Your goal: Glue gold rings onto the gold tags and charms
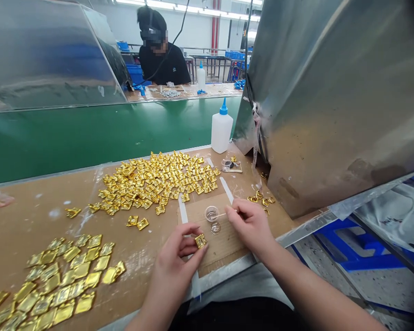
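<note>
left hand (174, 259) pinches a small gold-coloured metal piece (200, 240) between thumb and fingertips, just above the brown cardboard pad (224, 246) on the surface (27, 220); piece's detail too small to make out; right hand (250, 225) has its grip closed on a thin pale stick (224, 214), tip at the small clear round cup (211, 213); cup contents unclear; big heap of gold pieces (155, 181) behind, flatter gold batch (55, 285) at left, cut off by the frame edge; white squeeze bottle with blue cap (221, 128) near the metal sheet (331, 101); co-worker (160, 50) far behind.
</note>
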Available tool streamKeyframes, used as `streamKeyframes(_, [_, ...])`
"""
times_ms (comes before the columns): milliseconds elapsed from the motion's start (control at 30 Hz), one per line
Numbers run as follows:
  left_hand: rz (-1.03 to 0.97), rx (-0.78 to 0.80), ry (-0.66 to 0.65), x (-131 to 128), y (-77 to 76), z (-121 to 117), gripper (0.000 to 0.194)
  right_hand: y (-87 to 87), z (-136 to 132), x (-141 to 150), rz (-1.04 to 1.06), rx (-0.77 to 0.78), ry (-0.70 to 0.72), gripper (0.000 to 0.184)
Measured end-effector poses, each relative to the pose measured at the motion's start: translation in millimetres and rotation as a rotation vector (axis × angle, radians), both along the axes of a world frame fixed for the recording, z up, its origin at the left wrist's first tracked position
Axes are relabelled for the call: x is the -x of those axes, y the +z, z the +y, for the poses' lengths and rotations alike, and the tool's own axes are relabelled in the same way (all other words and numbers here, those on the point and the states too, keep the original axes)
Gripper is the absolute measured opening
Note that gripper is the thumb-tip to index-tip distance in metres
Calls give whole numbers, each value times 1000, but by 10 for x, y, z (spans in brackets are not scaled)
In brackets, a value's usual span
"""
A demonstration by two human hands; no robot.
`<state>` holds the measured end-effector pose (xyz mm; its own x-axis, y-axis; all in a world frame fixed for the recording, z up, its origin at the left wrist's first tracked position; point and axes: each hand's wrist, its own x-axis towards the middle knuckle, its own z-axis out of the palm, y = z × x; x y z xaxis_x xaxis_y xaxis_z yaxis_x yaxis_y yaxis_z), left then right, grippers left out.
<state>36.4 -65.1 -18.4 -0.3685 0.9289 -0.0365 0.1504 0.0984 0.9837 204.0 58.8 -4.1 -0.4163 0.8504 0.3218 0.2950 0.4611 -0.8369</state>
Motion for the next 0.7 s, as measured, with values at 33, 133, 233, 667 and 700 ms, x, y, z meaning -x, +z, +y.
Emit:
streamKeyframes(33, [-3, 2, 2, 0, 0, 2, 28, -18, -49, -13, 47, 51, 2, 40])
streamKeyframes(133, [7, -3, -9, 6, -29, 9, 29, -79, -194, -22, 85, 152, 79, 40])
streamKeyframes(233, [20, -24, -21, 12, -54, 5, 30, -123, -271, 8, 54, 156, 144, 38])
streamKeyframes(667, [-5, -5, -32, 15, -35, 24, 28, -126, -270, 53, 14, 94, 186, 39])
streamKeyframes(700, [-7, -5, -32, 15, -43, 20, 29, -128, -277, 56, 16, 95, 177, 39])
